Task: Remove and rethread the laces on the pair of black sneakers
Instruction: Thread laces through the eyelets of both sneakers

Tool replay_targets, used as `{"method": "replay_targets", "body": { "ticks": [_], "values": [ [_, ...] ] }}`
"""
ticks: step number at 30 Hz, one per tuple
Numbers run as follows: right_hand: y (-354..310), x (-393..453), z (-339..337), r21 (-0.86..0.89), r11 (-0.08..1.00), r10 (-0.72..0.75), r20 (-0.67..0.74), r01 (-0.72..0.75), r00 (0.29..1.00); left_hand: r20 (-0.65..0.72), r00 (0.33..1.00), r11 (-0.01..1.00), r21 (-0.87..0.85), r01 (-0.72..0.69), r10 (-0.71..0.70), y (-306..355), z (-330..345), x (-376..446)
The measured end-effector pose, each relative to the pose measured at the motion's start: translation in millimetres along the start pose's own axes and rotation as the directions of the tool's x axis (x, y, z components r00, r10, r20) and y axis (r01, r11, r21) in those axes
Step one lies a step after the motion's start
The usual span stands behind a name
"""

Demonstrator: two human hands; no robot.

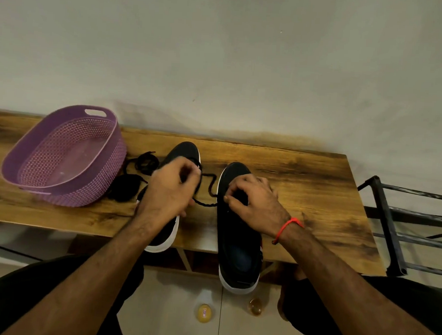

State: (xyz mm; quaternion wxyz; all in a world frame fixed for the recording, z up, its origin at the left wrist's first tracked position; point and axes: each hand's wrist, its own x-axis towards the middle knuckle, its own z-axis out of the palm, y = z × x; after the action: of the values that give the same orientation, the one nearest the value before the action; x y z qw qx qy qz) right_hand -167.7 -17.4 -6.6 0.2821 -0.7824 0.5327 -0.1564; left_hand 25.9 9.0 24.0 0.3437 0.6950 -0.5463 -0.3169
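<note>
Two black sneakers with white soles stand on the wooden table [304, 177], toes toward the wall. My left hand [170, 190] hovers over the left sneaker [183, 152] and pinches a black lace [208, 191] that runs across to the right sneaker [238, 246]. My right hand [255, 204] rests on the right sneaker's eyelet area, fingertips pinching at the lace there. A second loose black lace [136, 172] lies bunched on the table left of the left sneaker.
A purple perforated plastic basket [62, 155], nothing in it, sits at the table's left. A dark metal rack [402, 225] stands to the right of the table. On the tiled floor below lie two small yellowish objects [204, 313]. My knees are under the table's front edge.
</note>
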Motion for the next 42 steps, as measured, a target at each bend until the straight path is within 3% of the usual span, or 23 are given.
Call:
{"method": "replay_targets", "body": {
  "ticks": [2, 4, 7, 12, 16, 18, 20, 23, 26, 28, 31, 34, 37, 40, 42],
  "values": [
    [-0.1, 1.8, 1.9, 0.228, 0.973, -0.017, -0.070, 0.033, 0.997, 0.107, 0.994, 1.000, 0.003, -0.020, 0.019, 0.4, 13.3, -7.6],
    [-2.4, 3.3, -1.0, 0.432, 0.898, -0.020, -0.152, 0.084, 0.988, 0.247, 0.969, 0.992, -0.118, 0.039, -0.009, 2.7, 22.4, -11.0],
    [-4.2, 6.3, -7.3, 0.530, 0.836, -0.030, -0.212, 0.141, 0.977, 0.376, 0.927, 0.953, -0.277, 0.118, -0.006, 7.0, 28.0, -12.0],
    [2.2, 5.3, -6.3, 0.443, 0.893, -0.033, -0.105, 0.077, 0.994, 0.080, 0.989, 0.916, -0.394, -0.081, 0.122, 5.0, 17.6, -4.3],
    [5.4, 1.1, -1.9, 0.032, 0.999, -0.033, 0.053, 0.031, 0.998, -0.130, 0.966, 0.655, -0.713, -0.248, 0.225, 18.8, 0.5, -0.8],
    [4.5, 2.1, 2.8, -0.033, 0.998, -0.058, 0.037, 0.059, 0.998, -0.175, 0.963, 0.629, -0.731, -0.266, 0.205, 23.1, -7.0, -0.1],
    [0.8, 2.0, 3.2, 0.127, 0.987, -0.090, -0.060, 0.096, 0.994, -0.122, 0.991, 0.730, -0.673, -0.121, 0.052, 19.3, -14.6, 4.3],
    [-1.7, 4.4, -4.2, 0.465, 0.869, -0.066, -0.228, 0.169, 0.971, 0.202, 0.966, 0.924, -0.313, 0.221, -0.162, 6.8, -21.6, 6.5],
    [-3.2, 4.2, -5.3, 0.456, 0.867, -0.107, -0.220, 0.199, 0.970, 0.392, 0.900, 0.981, 0.110, 0.163, -0.193, -1.5, -14.5, -3.4],
    [-4.5, 1.7, -3.3, 0.433, 0.876, -0.154, -0.171, 0.215, 0.973, 0.451, 0.870, 0.960, 0.266, 0.084, -0.201, -3.2, -8.8, -3.9],
    [-6.6, -0.7, -1.4, 0.394, 0.894, -0.192, -0.093, 0.213, 0.977, 0.554, 0.766, 0.895, 0.441, 0.063, -0.326, -1.5, -8.8, -2.5],
    [-4.7, -0.2, -3.0, 0.337, 0.926, -0.165, -0.046, 0.170, 0.985, 0.427, 0.863, 0.870, 0.492, 0.028, -0.270, -10.1, -11.2, -3.1],
    [-3.4, -1.5, -3.7, 0.311, 0.940, -0.154, 0.008, 0.144, 0.988, 0.329, 0.937, 0.934, 0.357, -0.009, -0.117, -15.0, -6.3, -3.6],
    [-4.0, -2.6, -3.5, 0.294, 0.944, -0.166, 0.034, 0.149, 0.986, 0.297, 0.953, 0.966, 0.222, -0.131, 0.061, -10.8, 2.0, 0.7],
    [-3.8, -2.9, -3.4, 0.288, 0.945, -0.169, 0.026, 0.154, 0.985, 0.334, 0.940, 0.972, 0.192, -0.135, 0.065, -7.3, 6.5, 2.7]
  ]
}}
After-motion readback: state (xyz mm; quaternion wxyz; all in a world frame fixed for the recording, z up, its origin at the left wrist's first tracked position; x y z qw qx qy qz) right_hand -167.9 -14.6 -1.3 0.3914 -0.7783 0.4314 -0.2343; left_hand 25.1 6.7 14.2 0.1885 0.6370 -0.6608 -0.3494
